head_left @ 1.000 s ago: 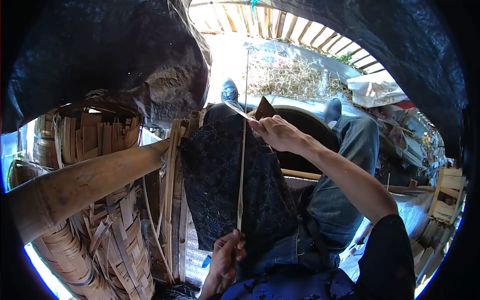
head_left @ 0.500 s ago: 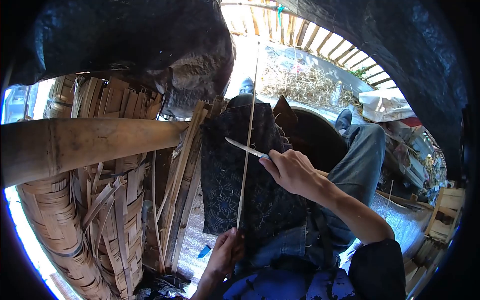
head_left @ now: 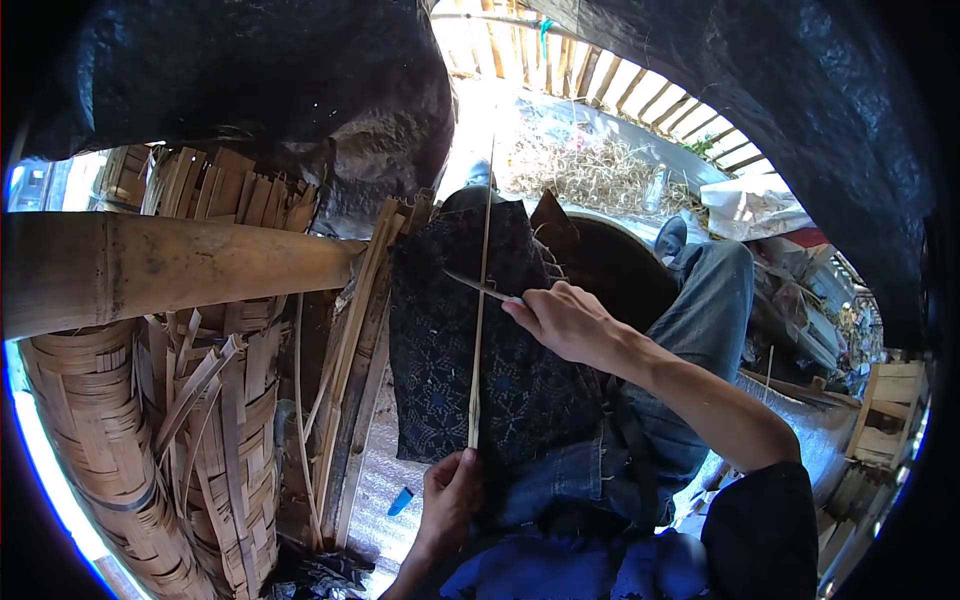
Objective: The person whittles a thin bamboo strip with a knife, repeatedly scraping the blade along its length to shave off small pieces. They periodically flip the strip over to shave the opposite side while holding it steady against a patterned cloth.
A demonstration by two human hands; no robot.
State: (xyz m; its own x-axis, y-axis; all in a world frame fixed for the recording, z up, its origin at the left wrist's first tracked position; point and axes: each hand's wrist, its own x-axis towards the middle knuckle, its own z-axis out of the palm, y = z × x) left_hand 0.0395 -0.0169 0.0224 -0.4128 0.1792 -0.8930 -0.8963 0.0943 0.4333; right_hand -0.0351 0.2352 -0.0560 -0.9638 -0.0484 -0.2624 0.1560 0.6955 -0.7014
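My left hand is closed in a pinch on the lower end of a long thin bamboo strip, which runs up and away over a dark patterned cloth on my lap. My right hand is closed round the handle of a knife. The blade points left and crosses the strip near its middle; whether it touches the strip I cannot tell. Most of the handle is hidden by my fingers.
A thick bamboo pole juts in from the left above woven bamboo rolls. Split bamboo pieces stand beside the cloth. Dark plastic sheeting hangs above. Dry straw lies beyond my feet.
The view has shifted slightly, so most things appear further left. The knife blade has tilted and looks darker. Both hands keep their grips.
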